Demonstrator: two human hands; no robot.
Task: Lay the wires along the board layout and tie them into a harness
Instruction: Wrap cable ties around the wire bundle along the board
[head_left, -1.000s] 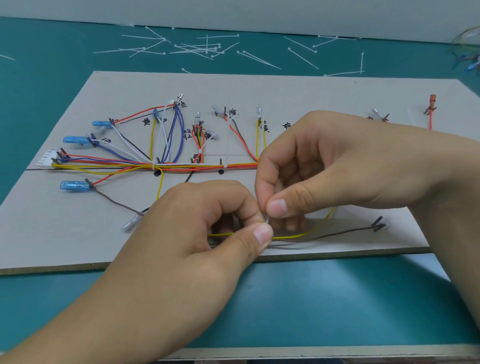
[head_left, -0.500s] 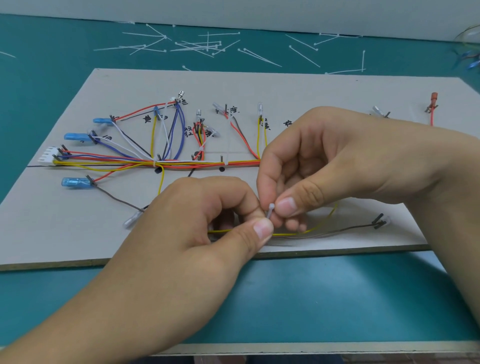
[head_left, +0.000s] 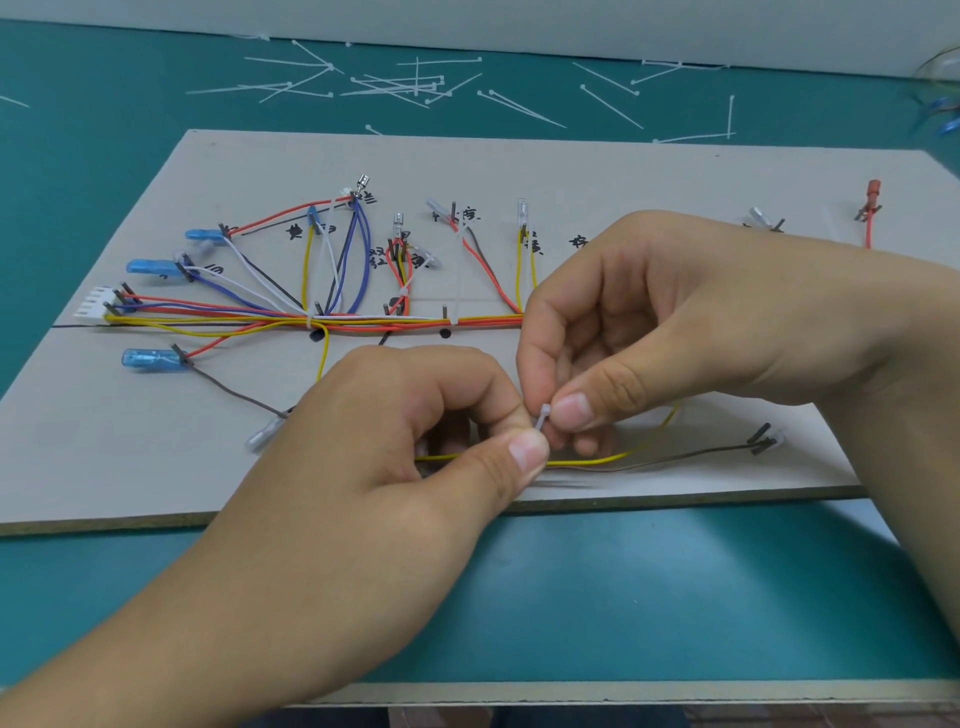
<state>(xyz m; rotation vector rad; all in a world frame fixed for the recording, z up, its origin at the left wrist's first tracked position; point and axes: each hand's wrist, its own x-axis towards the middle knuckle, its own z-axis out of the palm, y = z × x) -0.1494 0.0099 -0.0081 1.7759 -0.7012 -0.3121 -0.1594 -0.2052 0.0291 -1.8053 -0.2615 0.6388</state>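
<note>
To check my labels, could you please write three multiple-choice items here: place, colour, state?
1. Where do the spare ties lie? A on the board; B on the table behind it; C in a box.
2. The board's rightmost terminal is: A red; B blue; C green.
3. The nearest tie is: A loose; B cut; C pinched by both hands.
1 B, they strew the teal top; 2 A, its sleeve is red; 3 C, left hand and right hand grip it.
</note>
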